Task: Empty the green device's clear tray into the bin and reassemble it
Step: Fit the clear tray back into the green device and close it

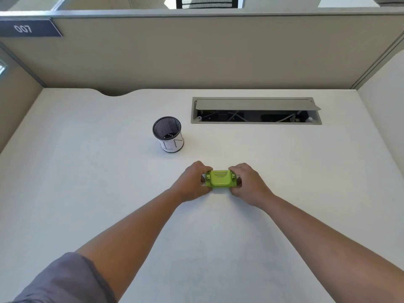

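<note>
A small lime-green device (220, 179) rests on the white desk, a little right of centre. My left hand (192, 182) grips its left end and my right hand (249, 182) grips its right end, fingers wrapped around the sides. The clear tray cannot be made out; it is hidden by the green body and my fingers. The bin (168, 134), a black mesh cup with a white paper label, stands upright farther back and to the left, apart from both hands. A few small specks lie at its bottom.
A grey cable hatch (255, 110) with its lid propped open sits in the desk at the back right. Beige partition walls (196, 53) enclose the desk on three sides. A curved notch (113, 94) cuts the desk's rear edge.
</note>
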`<move>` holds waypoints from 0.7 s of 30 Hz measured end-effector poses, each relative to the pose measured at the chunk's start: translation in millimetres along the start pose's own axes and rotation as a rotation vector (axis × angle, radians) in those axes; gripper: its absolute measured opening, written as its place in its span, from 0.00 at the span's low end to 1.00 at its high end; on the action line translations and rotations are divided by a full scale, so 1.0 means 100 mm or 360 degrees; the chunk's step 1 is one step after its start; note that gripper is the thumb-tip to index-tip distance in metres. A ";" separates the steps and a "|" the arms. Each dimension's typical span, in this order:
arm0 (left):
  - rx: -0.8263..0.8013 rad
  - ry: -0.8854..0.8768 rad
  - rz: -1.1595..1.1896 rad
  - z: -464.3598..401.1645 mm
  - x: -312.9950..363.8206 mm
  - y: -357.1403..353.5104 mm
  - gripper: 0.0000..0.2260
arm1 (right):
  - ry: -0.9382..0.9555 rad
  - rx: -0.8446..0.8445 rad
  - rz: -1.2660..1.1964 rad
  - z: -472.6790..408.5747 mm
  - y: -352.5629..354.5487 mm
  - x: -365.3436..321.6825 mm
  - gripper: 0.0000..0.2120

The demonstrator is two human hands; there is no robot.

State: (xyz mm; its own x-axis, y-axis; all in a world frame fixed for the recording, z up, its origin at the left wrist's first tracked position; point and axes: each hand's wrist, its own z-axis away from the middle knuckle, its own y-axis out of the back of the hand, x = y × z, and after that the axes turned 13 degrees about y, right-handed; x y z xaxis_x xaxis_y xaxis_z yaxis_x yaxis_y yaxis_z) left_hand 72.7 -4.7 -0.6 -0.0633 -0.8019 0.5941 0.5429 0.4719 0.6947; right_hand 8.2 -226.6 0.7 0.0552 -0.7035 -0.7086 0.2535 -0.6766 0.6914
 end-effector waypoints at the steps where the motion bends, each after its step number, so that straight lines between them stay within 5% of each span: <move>1: 0.0007 -0.0023 -0.0012 -0.01 0.00 0.01 0.24 | 0.0010 -0.0007 0.0012 -0.01 0.01 0.00 0.29; 21: -0.0018 -0.0026 -0.0069 -0.17 -0.03 0.00 0.23 | 0.0044 -0.0116 0.0015 -0.18 0.05 0.13 0.23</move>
State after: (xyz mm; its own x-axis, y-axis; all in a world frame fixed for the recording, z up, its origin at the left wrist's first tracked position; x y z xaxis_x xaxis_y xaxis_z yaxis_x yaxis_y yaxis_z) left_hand 87.3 -8.9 -9.5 -0.1007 -0.8152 0.5704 0.5487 0.4327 0.7153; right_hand 27.1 -235.3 -8.1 0.0846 -0.7027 -0.7064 0.3225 -0.6515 0.6867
